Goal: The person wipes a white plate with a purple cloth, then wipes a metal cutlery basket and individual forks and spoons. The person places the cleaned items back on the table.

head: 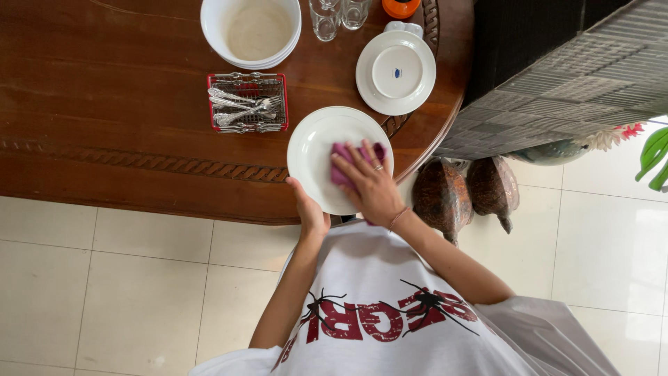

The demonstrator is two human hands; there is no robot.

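Note:
My left hand [309, 212] grips the near rim of a round white plate [316, 143] held over the edge of a dark wooden table [104, 104]. My right hand [372, 184] presses a purple cloth [344, 157] flat against the plate's face, fingers spread over it. A ring shows on one finger and a thin bracelet circles the right wrist.
On the table stand a wire basket of cutlery [247, 102], stacked white bowls [250, 31], an upturned white plate [396, 72], two glasses [339, 15] and an orange lid [401, 7]. Two brown turtle figures [463, 195] sit on the tiled floor beside a dark woven cabinet [563, 76].

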